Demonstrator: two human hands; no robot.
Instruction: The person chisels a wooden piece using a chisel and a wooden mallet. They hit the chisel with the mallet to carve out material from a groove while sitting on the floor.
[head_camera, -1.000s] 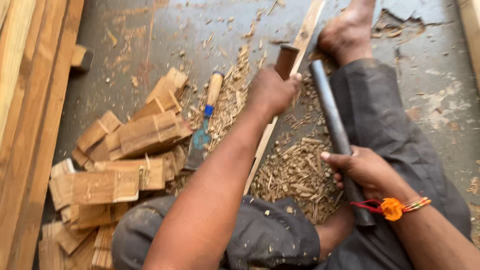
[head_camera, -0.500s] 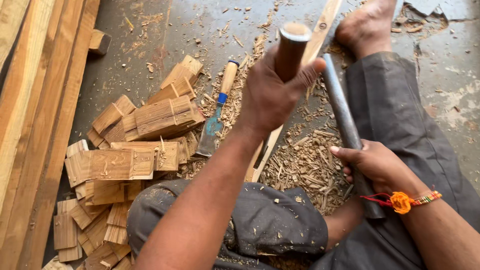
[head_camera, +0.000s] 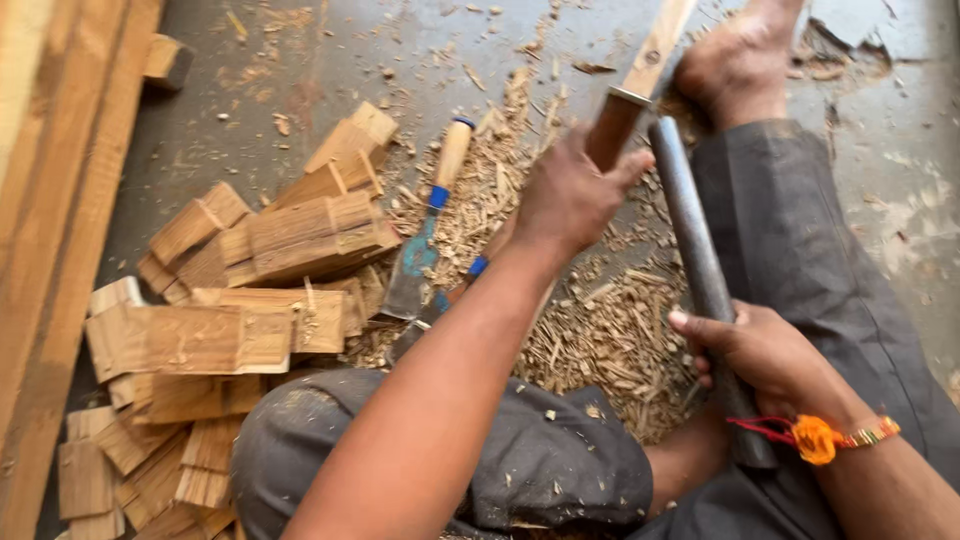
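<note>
Head view looks down at a person sitting on a grey floor (head_camera: 250, 60). The left hand (head_camera: 570, 195) has its fingers wrapped tight around a brown tool handle (head_camera: 612, 130), just below a metal ring. Past the ring lies a long thin wood strip (head_camera: 660, 40) that runs far up the scene. A bare foot (head_camera: 735, 65) presses down by the strip, likely to keep it from sliding.

The right hand (head_camera: 760, 350) is closed around a dark metal rod (head_camera: 690, 240). The rod points away toward the foot, right beside the brown handle. An orange thread band (head_camera: 815, 437) is tied on that wrist.

Wood chips (head_camera: 600, 340) cover the floor between the legs, so the cutting seems to happen there. A chisel (head_camera: 425, 235) with a pale and blue handle lies on the chips, close to the left arm. Small cut wood blocks (head_camera: 260, 270) sit piled on the left. Long planks (head_camera: 60, 200) lie at the far left edge.
</note>
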